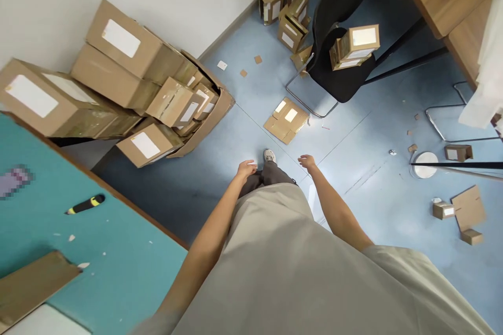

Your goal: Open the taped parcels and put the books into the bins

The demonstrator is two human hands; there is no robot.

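My left hand [247, 168] hangs in the air beside my trouser leg, its fingers loosely stretched and nothing in them. On the other side, my right hand [307, 162] is held out over the blue floor, empty, with its fingers slightly bent and apart. Ahead of both hands a flattened cardboard box [286, 121] with white labels lies on the floor, touched by neither. Between the hands one shoe [269, 156] shows under my dark trousers.
Left stands a large open carton [226, 107] filled with labelled boxes, beside a teal-topped table [133, 256] bearing a black-and-yellow cutter [85, 204]. A black chair [343, 84] holds small boxes [363, 42]. More boxes [293, 31] sit by the wall; a round stand base [425, 165] is right.
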